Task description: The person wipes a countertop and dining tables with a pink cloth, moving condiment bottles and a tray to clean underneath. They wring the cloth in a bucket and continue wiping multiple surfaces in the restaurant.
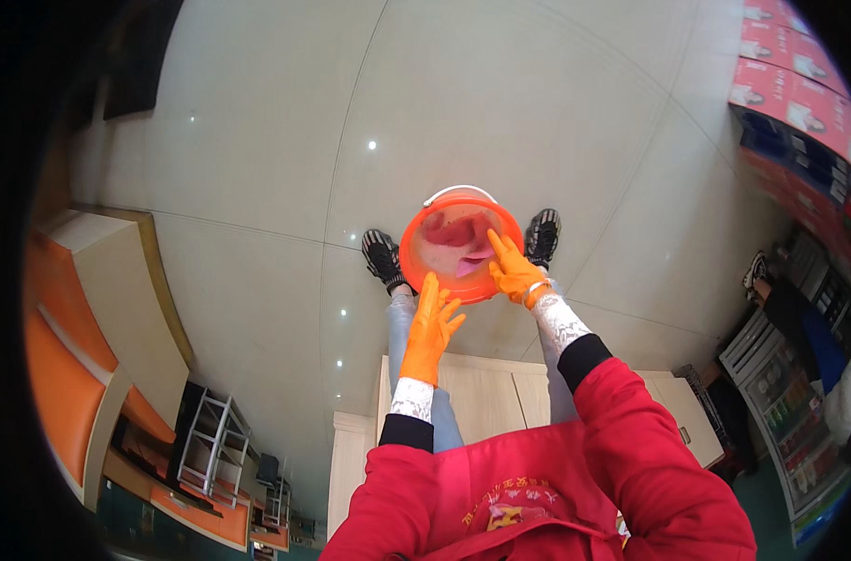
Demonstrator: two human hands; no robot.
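Observation:
An orange plastic bucket (409, 245) with a white handle stands on the tiled floor between my feet. Cloudy, foamy water fills part of it, and a red cloth (453, 231) and a pink cloth (471, 265) lie in the water. Both my hands wear orange rubber gloves. My left hand (431, 329), fingers spread, is just outside the bucket's near-left rim and holds nothing. My right hand (513, 270) is over the right side of the rim, its fingers apart and pointing inward above the water, with nothing in its grasp.
Light wooden cabinets (481, 393) stand close below me. Red printed cartons (790, 91) are stacked at the upper right. A person (804, 329) is by a glass-fronted drinks cooler (776, 407) at the right. An orange and cream counter (110, 294) and a metal rack (211, 449) are at the left.

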